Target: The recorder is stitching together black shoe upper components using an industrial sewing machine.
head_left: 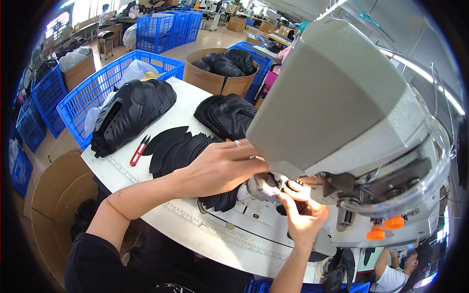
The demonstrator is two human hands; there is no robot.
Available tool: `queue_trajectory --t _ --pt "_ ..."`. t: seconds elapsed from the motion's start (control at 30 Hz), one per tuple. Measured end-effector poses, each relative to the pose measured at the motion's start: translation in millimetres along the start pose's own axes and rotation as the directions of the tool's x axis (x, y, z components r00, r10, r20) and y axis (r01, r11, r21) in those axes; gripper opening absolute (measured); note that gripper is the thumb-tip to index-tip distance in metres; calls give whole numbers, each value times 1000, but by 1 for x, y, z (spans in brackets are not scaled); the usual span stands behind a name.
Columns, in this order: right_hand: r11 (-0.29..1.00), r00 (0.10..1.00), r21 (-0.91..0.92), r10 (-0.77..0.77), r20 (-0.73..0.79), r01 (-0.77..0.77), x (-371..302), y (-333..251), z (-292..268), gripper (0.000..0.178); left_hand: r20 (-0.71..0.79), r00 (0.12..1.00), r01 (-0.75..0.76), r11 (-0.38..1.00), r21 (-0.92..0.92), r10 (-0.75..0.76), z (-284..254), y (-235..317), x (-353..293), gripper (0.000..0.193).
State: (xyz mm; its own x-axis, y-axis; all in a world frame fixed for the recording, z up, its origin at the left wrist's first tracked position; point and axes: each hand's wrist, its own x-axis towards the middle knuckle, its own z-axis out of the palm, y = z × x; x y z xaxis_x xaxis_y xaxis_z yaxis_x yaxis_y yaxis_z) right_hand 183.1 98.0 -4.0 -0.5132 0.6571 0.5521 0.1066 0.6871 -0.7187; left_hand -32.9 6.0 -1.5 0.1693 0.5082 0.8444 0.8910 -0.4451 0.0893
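Observation:
A large grey sewing machine [337,93] stands in front of me on the right. My left hand [220,168] reaches from the left to the needle area under its head, fingers stretched forward, tips partly hidden by the machine. From below, my right hand [304,210] comes to the same lit spot, thumb and fingers closed in a pinch. Whatever it pinches is too small and hidden to name; a dark piece shows below its fingers. Beside my left hand fan out flat black curved pieces [171,154]. Behind them lies a stack of black shoe uppers [227,116].
Red-handled thread snips [139,151] lie on the white table [117,171]. More black uppers [134,110] are stacked at its far left, near a blue crate [80,107]. Cardboard bins stand at left [51,195] and behind [195,80]. A person [393,273] sits at lower right.

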Motion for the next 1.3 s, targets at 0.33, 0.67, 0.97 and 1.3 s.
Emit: queue_trajectory --t 0.33,0.67,0.97,1.3 --pt "897 976 -409 -209 -61 167 -118 -65 43 22 526 668 675 131 -726 -527 25 86 -56 38" --pt "967 998 -251 -54 -17 49 -100 -72 12 15 420 737 666 464 -584 -530 -36 120 -63 18" --pt "605 944 732 118 309 -315 -126 -65 33 46 487 714 559 -9 -829 -504 -66 126 -87 43" --pt "855 956 438 200 215 -278 -114 -80 65 20 365 612 745 356 -564 -701 -153 85 -119 38"
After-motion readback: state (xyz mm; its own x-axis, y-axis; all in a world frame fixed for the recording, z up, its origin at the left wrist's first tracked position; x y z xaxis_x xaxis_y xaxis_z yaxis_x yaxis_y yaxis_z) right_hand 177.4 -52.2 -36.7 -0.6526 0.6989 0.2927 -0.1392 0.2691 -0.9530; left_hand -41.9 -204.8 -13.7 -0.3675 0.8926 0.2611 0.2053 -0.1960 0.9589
